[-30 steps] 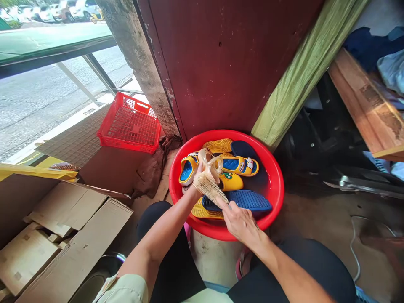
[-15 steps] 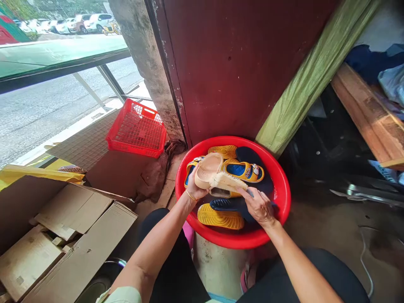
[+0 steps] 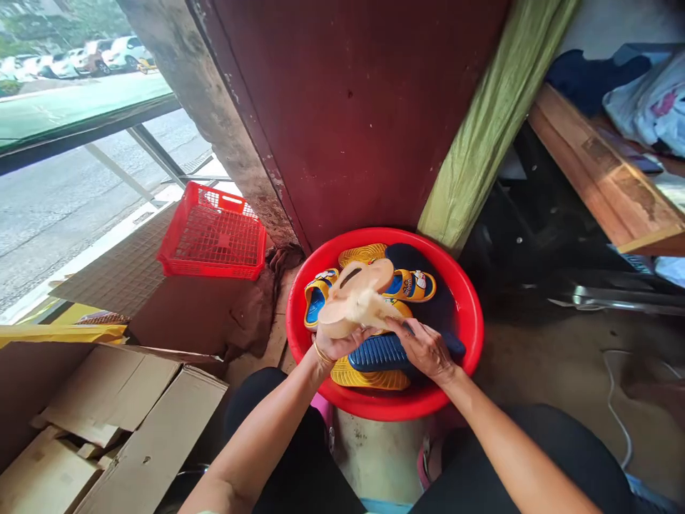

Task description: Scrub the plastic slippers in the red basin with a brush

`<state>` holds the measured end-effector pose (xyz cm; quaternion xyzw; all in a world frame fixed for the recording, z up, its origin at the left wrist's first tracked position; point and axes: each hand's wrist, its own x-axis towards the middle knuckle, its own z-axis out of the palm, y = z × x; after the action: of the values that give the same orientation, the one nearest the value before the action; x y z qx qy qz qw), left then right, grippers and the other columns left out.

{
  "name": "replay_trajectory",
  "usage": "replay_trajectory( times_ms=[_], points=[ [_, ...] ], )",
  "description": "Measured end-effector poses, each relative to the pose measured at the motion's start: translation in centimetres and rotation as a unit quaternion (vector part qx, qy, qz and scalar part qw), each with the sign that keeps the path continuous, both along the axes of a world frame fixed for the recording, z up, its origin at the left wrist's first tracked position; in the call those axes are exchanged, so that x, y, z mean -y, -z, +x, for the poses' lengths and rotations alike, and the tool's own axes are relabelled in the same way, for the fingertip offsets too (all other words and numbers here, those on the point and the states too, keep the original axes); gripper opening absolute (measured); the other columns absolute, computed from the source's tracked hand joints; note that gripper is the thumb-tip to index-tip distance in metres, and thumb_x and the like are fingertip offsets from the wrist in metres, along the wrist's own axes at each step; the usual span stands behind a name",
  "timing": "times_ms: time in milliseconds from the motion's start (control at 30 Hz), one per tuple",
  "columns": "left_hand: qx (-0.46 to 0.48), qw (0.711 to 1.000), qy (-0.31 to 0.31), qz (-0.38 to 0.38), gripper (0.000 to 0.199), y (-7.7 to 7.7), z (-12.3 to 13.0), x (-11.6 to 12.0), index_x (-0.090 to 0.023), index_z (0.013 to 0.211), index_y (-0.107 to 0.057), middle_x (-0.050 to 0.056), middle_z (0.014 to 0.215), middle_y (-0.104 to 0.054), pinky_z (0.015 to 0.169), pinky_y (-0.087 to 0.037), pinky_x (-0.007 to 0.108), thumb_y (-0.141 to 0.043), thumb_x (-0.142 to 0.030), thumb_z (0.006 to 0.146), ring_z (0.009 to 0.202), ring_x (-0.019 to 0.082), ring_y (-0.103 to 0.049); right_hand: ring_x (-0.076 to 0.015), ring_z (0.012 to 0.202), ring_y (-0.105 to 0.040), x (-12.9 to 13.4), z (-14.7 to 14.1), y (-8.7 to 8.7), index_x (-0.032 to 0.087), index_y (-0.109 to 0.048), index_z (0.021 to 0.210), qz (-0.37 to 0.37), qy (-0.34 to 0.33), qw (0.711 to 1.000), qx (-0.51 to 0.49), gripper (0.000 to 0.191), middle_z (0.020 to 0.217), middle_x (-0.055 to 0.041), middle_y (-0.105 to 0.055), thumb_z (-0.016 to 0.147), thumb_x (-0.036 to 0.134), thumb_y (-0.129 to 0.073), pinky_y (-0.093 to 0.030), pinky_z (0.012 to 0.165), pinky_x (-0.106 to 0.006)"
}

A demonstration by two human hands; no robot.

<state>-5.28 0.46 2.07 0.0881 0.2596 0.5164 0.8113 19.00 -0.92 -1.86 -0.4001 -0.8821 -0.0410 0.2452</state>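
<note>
Over a red basin (image 3: 471,300), my left hand (image 3: 340,345) grips a beige sandal (image 3: 374,275) from below. My right hand (image 3: 425,348) is closed round the handle of a pale brush, whose bristles (image 3: 364,303) touch the sandal. Motion blurs the brush head. Inside the basin lie several sandals: a yellow and blue one (image 3: 317,298) at the left, another yellow one (image 3: 420,285) behind the brush, and a dark blue sole (image 3: 379,353) near the front.
On the left are a red plastic crate (image 3: 214,239) and an open cardboard box (image 3: 155,421). Behind the basin stands a dark red door (image 3: 353,121), with a green curtain (image 3: 476,135) beside it. A wooden shelf (image 3: 604,164) is at the right.
The beige sandal has turned from showing its inside to a tilted side and strap view. Both hands stay on sandal and brush. The camera view has shifted right.
</note>
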Motion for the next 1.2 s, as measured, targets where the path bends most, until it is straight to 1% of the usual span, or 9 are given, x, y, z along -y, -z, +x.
replay_trajectory(
  times_ms=[133,300,467,567,700,900,967,1100,1200],
  points=[
    [0.022,1.0,0.019,-0.001,0.054,0.5,0.5,-1.2,-0.022,0.134,-0.058,0.013,0.124,-0.07,0.1,-0.05,0.054,-0.049,-0.051,0.09,0.118,0.034,-0.063,-0.0176,0.092,-0.067,0.4,0.1,-0.2,0.031,-0.032,0.158,-0.052,0.031,0.997,-0.058,0.058,0.108,-0.0085,-0.069,0.101,0.016,-0.037,-0.055,0.084,-0.028],
    [-0.003,0.997,0.071,-0.025,0.058,1.2,1.7,-1.0,-0.016,0.124,-0.065,0.015,0.118,-0.071,0.096,-0.052,0.049,-0.049,-0.059,0.088,0.117,0.033,-0.063,-0.0166,0.083,-0.068,1.0,-1.3,-1.5,0.03,-0.032,0.158,-0.06,-0.032,0.996,-0.054,0.056,0.109,-0.0084,-0.07,0.103,0.021,-0.038,-0.056,0.078,-0.027],
    [-0.041,0.994,0.102,0.008,0.068,0.5,1.5,-0.8,-0.016,0.124,-0.065,0.016,0.117,-0.071,0.095,-0.051,0.049,-0.052,-0.069,0.083,0.114,0.034,-0.064,-0.0175,0.085,-0.069,-0.3,0.0,-1.9,0.031,-0.049,0.149,-0.053,0.05,0.994,-0.077,0.05,0.1,-0.0072,-0.071,0.101,0.02,-0.039,-0.056,0.078,-0.027],
    [-0.126,0.979,0.152,0.045,0.068,0.7,2.0,-0.7,-0.011,0.117,-0.067,0.017,0.11,-0.071,0.093,-0.05,0.045,-0.058,-0.068,0.08,0.107,0.033,-0.065,-0.0212,0.099,-0.07,-1.1,1.3,-2.5,0.025,-0.049,0.149,-0.014,0.082,0.983,-0.166,0.049,0.112,-0.0103,-0.071,0.101,0.022,-0.042,-0.057,0.088,-0.031],
    [-0.328,0.917,0.167,0.154,0.053,1.8,3.3,0.0,-0.014,0.108,-0.069,0.009,0.098,-0.07,0.087,-0.048,0.037,-0.073,-0.054,0.073,0.093,0.026,-0.064,-0.0227,0.107,-0.069,-1.3,2.3,-3.9,0.021,-0.047,0.149,0.012,0.104,0.966,-0.236,0.049,0.124,-0.0111,-0.07,0.1,0.024,-0.045,-0.056,0.097,-0.035],
    [-0.555,0.726,0.183,0.363,0.061,1.5,4.4,-0.3,-0.02,0.129,-0.065,0.007,0.099,-0.066,0.088,-0.045,0.037,-0.067,-0.058,0.081,0.095,0.026,-0.057,-0.0237,0.114,-0.067,-0.5,2.2,-5.2,0.023,-0.047,0.15,-0.002,0.096,0.975,-0.201,0.05,0.129,-0.0103,-0.068,0.1,0.023,-0.044,-0.056,0.098,-0.035],
    [-0.585,0.687,0.179,0.391,0.057,1.5,4.7,-0.8,-0.018,0.122,-0.069,0.008,0.091,-0.065,0.089,-0.044,0.038,-0.066,-0.058,0.082,0.091,0.026,-0.057,-0.0242,0.113,-0.067,-0.1,1.7,-5.3,0.026,-0.045,0.151,-0.022,0.085,0.983,-0.161,0.051,0.131,-0.0095,-0.066,0.1,0.022,-0.044,-0.058,0.095,-0.035],
    [-0.577,0.675,0.172,0.425,0.044,2.8,4.9,-1.6,-0.017,0.1,-0.074,0.007,0.079,-0.064,0.08,-0.045,0.036,-0.061,-0.056,0.086,0.075,0.024,-0.058,-0.0248,0.112,-0.068,0.1,0.7,-5.0,0.032,-0.038,0.155,-0.099,0.073,0.99,-0.067,0.058,0.14,-0.0071,-0.06,0.099,0.019,-0.043,-0.061,0.09,-0.034],
    [-0.603,0.7,0.09,0.372,0.036,4.2,3.9,-2.6,-0.019,0.094,-0.075,0.008,0.08,-0.067,0.08,-0.046,0.035,-0.062,-0.051,0.085,0.076,0.024,-0.061,-0.0224,0.109,-0.069,-0.4,0.0,-4.5,0.035,-0.034,0.157,-0.132,0.071,0.988,-0.025,0.062,0.146,-0.0047,-0.056,0.098,0.018,-0.043,-0.062,0.087,-0.031]
  ],
)
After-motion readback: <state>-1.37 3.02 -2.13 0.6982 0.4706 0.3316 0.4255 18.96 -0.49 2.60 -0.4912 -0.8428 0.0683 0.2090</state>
